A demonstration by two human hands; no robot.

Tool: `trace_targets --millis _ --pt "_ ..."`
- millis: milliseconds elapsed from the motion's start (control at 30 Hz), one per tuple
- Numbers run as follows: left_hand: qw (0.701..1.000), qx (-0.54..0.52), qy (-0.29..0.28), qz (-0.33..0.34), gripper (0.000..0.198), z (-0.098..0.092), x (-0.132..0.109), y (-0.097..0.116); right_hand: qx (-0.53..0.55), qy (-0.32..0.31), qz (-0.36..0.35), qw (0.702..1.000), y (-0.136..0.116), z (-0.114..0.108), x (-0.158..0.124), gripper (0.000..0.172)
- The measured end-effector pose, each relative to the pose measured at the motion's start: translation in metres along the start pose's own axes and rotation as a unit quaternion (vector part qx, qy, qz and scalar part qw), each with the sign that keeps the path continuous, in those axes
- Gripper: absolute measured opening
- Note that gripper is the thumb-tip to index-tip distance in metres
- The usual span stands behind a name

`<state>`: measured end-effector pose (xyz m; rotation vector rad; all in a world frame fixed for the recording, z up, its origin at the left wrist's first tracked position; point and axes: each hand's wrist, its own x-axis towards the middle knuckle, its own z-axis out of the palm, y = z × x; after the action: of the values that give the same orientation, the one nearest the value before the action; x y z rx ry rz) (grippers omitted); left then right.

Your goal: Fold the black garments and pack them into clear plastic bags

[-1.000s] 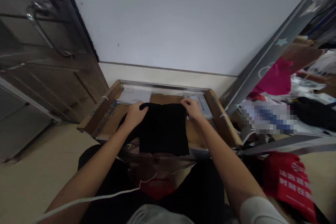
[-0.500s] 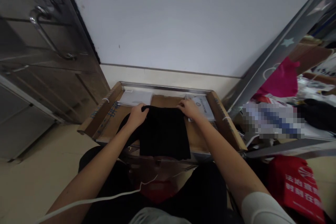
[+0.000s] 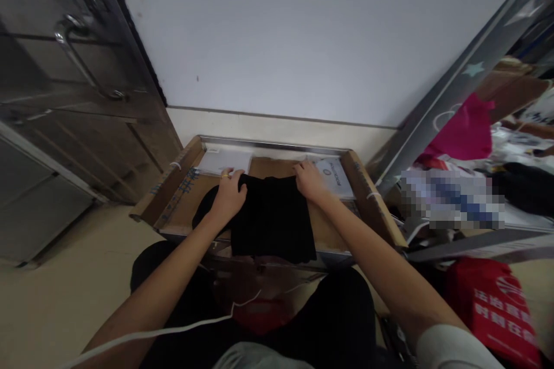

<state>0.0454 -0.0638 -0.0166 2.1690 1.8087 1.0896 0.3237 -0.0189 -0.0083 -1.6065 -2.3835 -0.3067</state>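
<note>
A black cloth garment (image 3: 272,219), its exact kind unclear, lies spread over the front of a cardboard tray (image 3: 274,167), its lower edge hanging over the front. On its upper left part rests my left hand (image 3: 230,193), with thumb and fingers apart. A ring shows on one finger. At the garment's upper right corner, my right hand (image 3: 309,181) has its fingers bent over the edge; its thumb is hidden. A rounded part of the black cloth sticks out to the left beneath my left wrist.
Inside the tray's back lie white packets (image 3: 225,160) at left and a printed plastic packet (image 3: 333,177) at right. A metal door (image 3: 86,63) stands left. Rightward are a cluttered shelf and a red bag (image 3: 491,305). A white cable (image 3: 186,326) crosses my lap.
My left hand has loosened from a pinch at the upper left corner and now lies with fingers spread on the cloth. My right hand has shifted slightly; the garment stays nearly in place.
</note>
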Motion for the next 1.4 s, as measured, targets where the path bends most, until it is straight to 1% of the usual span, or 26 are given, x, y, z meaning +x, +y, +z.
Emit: trace_targets --millis 33,67,133,200,267,300,333,400,467,533,600,633,700,733,800,867,933,1000,1067,1167,1267,1333,1400 --pt "0.999 0.026 -0.004 0.021 0.037 -0.002 -0.008 0.011 0.017 0.012 -0.019 1.000 -0.008 -0.001 -0.005 0.036" --pt "0.998 0.051 -0.021 0.040 0.035 -0.004 -0.017 0.023 0.035 0.024 -0.034 0.999 -0.017 -0.002 -0.011 0.036" --pt "0.989 0.091 -0.085 0.080 0.033 -0.005 -0.035 0.048 0.063 0.032 -0.052 0.996 -0.034 0.001 -0.023 0.036" --pt "0.978 0.123 -0.141 0.095 0.036 -0.003 -0.046 0.066 0.075 0.027 -0.049 0.996 -0.047 0.009 -0.034 0.038" --pt "0.971 0.137 -0.177 0.086 0.036 -0.002 -0.048 0.074 0.082 0.016 -0.029 0.996 -0.053 0.017 -0.043 0.041" --pt "0.971 0.132 -0.184 0.075 0.037 -0.003 -0.046 0.073 0.084 0.011 -0.016 0.996 -0.055 0.021 -0.046 0.043" --pt "0.974 0.114 -0.184 0.062 0.040 -0.007 -0.043 0.069 0.086 0.007 -0.004 0.996 -0.055 0.024 -0.048 0.044" --pt "0.986 0.048 -0.158 0.025 0.041 -0.019 -0.035 0.052 0.087 0.003 0.012 0.996 -0.054 0.026 -0.052 0.046" --pt "0.993 -0.030 -0.107 -0.027 0.035 -0.037 -0.030 0.026 0.092 0.002 0.019 0.996 -0.052 0.025 -0.054 0.047" --pt "0.991 -0.074 -0.063 -0.087 0.030 -0.055 -0.031 -0.005 0.102 0.006 0.026 0.994 -0.051 0.022 -0.056 0.047" --pt "0.984 -0.097 -0.034 -0.145 0.027 -0.067 -0.037 -0.037 0.119 0.015 0.030 0.992 -0.051 0.017 -0.058 0.046" --pt "0.981 -0.101 -0.031 -0.164 0.028 -0.070 -0.041 -0.051 0.130 0.022 0.031 0.991 -0.051 0.014 -0.059 0.045" --pt "0.977 -0.080 -0.012 -0.199 0.027 -0.073 -0.049 -0.072 0.159 0.041 0.032 0.986 -0.052 0.006 -0.064 0.042" --pt "0.975 -0.064 -0.010 -0.214 0.026 -0.073 -0.052 -0.078 0.174 0.055 0.036 0.983 -0.053 0.002 -0.068 0.040" --pt "0.970 -0.031 -0.010 -0.240 0.022 -0.072 -0.057 -0.085 0.207 0.076 0.064 0.973 -0.052 -0.008 -0.079 0.036" --pt "0.966 -0.010 -0.011 -0.260 0.019 -0.071 -0.061 -0.085 0.237 0.074 0.125 0.961 -0.050 -0.018 -0.096 0.034" --pt "0.961 -0.005 -0.013 -0.277 0.020 -0.072 -0.066 -0.083 0.262 0.042 0.203 0.943 -0.045 -0.026 -0.116 0.034" --pt "0.958 -0.006 -0.015 -0.286 0.022 -0.072 -0.071 -0.081 0.276 -0.011 0.256 0.926 -0.040 -0.031 -0.137 0.034" --pt "0.961 -0.007 -0.007 -0.277 0.021 -0.071 -0.075 -0.082 0.302 -0.036 0.291 0.907 -0.038 -0.032 -0.157 0.035" --pt "0.969 -0.010 0.031 -0.245 0.018 -0.069 -0.080 -0.086 0.363 -0.030 0.311 0.878 -0.040 -0.031 -0.177 0.040" --pt "0.972 -0.027 0.066 -0.223 0.021 -0.066 -0.082 -0.091 0.430 -0.033 0.303 0.850 -0.050 -0.029 -0.185 0.051" --pt "0.972 -0.038 0.077 -0.217 0.023 -0.066 -0.084 -0.093 0.451 -0.042 0.296 0.841 -0.057 -0.029 -0.186 0.054" --pt "0.972 -0.038 0.084 -0.217 0.023 -0.067 -0.085 -0.095 0.452 -0.044 0.291 0.842 -0.063 -0.029 -0.186 0.054"
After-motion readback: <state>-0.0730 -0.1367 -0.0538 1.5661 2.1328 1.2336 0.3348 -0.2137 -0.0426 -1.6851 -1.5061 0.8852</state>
